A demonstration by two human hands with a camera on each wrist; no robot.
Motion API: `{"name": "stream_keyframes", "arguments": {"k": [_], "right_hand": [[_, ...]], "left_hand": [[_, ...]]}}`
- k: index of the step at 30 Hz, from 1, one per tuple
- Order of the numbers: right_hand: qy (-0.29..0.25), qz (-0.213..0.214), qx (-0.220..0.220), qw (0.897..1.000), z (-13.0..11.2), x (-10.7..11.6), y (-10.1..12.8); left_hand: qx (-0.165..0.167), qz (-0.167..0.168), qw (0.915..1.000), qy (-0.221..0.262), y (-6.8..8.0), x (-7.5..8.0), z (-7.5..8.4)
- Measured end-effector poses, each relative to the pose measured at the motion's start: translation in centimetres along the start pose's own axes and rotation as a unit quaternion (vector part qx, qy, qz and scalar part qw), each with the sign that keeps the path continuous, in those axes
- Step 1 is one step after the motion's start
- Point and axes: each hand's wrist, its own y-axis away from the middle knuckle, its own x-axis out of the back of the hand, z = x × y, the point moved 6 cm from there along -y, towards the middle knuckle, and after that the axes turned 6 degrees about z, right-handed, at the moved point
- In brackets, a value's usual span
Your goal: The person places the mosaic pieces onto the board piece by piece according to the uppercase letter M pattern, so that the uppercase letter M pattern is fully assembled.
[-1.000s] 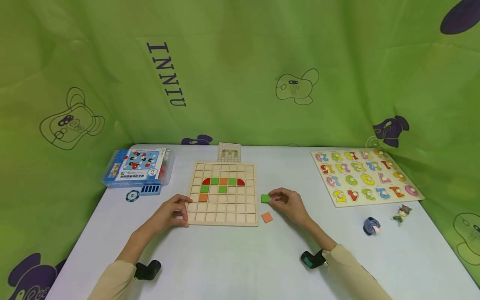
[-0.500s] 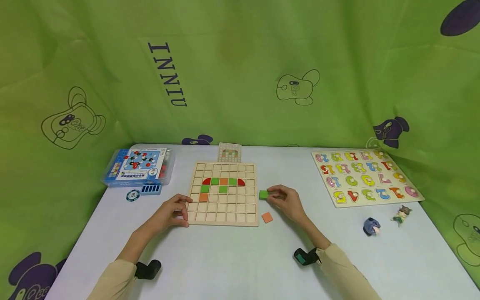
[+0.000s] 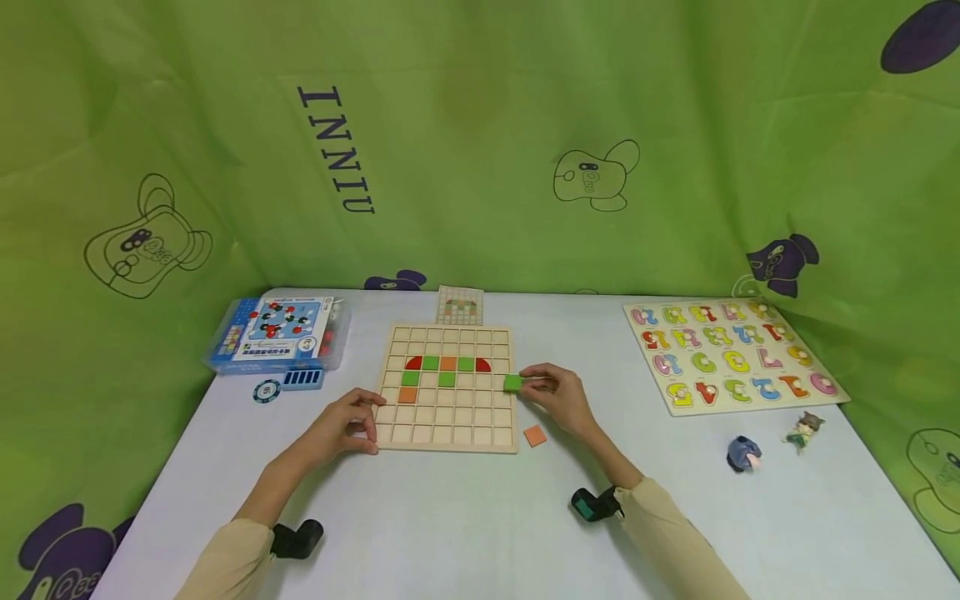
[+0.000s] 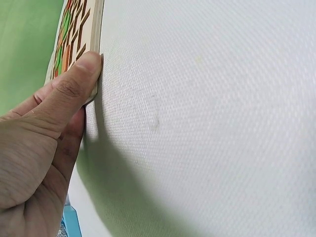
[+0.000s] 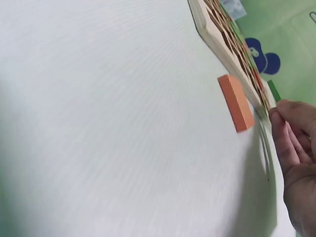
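Observation:
A wooden grid board lies on the table, with red, green and orange pieces set in some cells. At its front left corner, my left hand grips the frame; the left wrist view has the thumb along the board's edge. My right hand pinches a green square tile between thumb and fingertips, over the board's right rim. In the right wrist view this green tile is seen edge-on. One loose orange square tile rests on the table beside the board's front right corner.
Behind the board is a small pattern card. To the left are a boxed molecule set, a round chip and a blue striped piece. On the right lie a number puzzle board and two small figures, one blue.
My right hand has moved left and slightly away from me, carrying the green tile from the table beside the board to over its right rim. The left hand stays put.

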Motion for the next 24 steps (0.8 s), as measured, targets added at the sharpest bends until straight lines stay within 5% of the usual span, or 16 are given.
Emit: {"name": "stream_keyframes", "arguments": {"k": [8,24], "right_hand": [[0.034,-0.007,-0.032,0.999,-0.3,-1.3,-0.9],[0.069,-0.016,-0.02,0.997,-0.8,-3.4,-2.0]], "left_hand": [[0.003,-0.001,1.0,0.008,0.0,0.0,0.0],[0.013,0.002,0.9999,0.0,0.0,-0.1,-0.1]]}}
